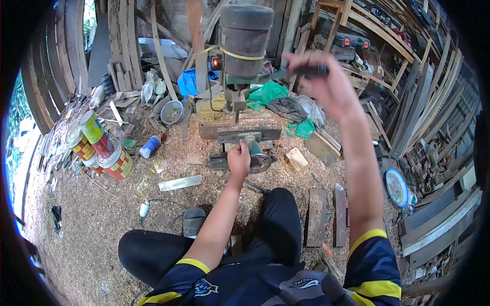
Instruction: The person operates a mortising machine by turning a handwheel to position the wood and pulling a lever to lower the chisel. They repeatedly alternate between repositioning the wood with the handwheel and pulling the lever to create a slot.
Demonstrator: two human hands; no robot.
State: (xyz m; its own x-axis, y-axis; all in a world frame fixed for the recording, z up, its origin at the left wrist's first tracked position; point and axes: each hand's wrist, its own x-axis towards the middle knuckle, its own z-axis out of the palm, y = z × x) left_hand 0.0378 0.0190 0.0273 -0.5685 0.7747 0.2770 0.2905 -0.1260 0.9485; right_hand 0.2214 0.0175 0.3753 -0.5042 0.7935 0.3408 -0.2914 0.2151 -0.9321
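The big motor (pixel 246 43) is dull, worn metal. The vise (pixel 252 145) is metal too, with chipped green paint. The board (pixel 208 132) behind it is rough, dull wood. Curly, rough wood bits cover the floor (pixel 153 214). The green bag (pixel 268 93) is thin, wrinkly, slightly shiny plastic. The shirt (pixel 240 288) and black pants (pixel 282 217) are soft-looking cloth.

The vise (pixel 251 145) is set below the drill press (pixel 246 48) on the ground (pixel 112 229), with the metal strip (pixel 180 183) laid nearer, to its left. Farther left, the bottle (pixel 150 146) is placed between the vise and the grouped cans (pixel 116 160), and the basin (pixel 172 111) is set behind the bottle. To the right, two short boards (pixel 316 217) are laid side by side (the round tray (pixel 396 187) is found beyond them).
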